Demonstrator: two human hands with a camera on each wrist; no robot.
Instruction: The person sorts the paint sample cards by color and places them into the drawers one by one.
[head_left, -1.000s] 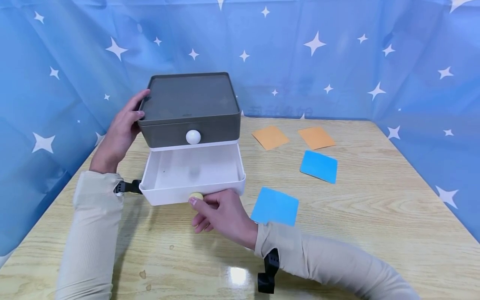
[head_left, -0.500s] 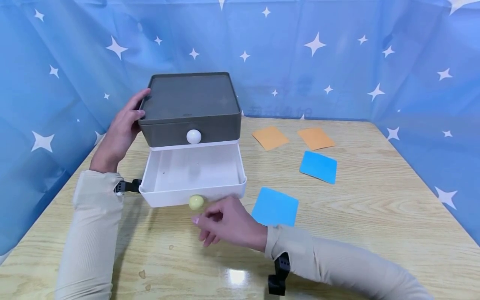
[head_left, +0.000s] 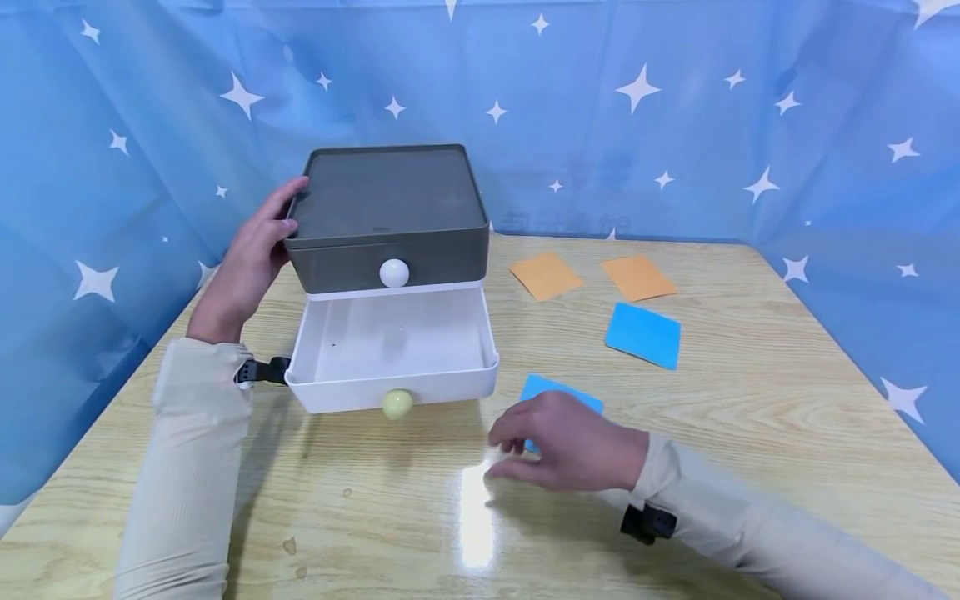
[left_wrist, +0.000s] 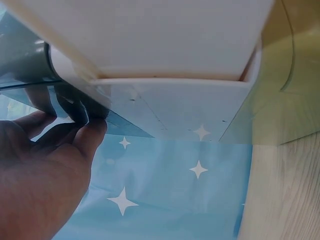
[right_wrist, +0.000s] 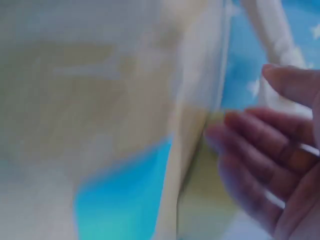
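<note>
A desktop drawer box point(head_left: 390, 192) with a dark grey top stands at the left of the table. Its lower white drawer point(head_left: 401, 342) is pulled out, with a pale yellow-green round knob point(head_left: 397, 404) on the front. My left hand point(head_left: 247, 258) rests against the box's left side, finger and thumb tips at the top edge; the left wrist view shows fingers touching the dark side wall. My right hand point(head_left: 566, 442), loosely bent with nothing in it, hovers over the nearer blue paper square point(head_left: 558, 387) and partly hides it. The right wrist view is blurred.
Two orange paper squares point(head_left: 546, 276) point(head_left: 638, 277) lie to the right of the box. A second blue paper square point(head_left: 642, 335) lies in front of them. A white knob point(head_left: 394, 272) marks the closed upper drawer. A blue star-patterned curtain point(head_left: 570, 100) stands behind the table.
My right hand has let go of the lower drawer's knob and moved right, over the nearer blue square. The drawer stays pulled out. My left hand keeps its place on the box.
</note>
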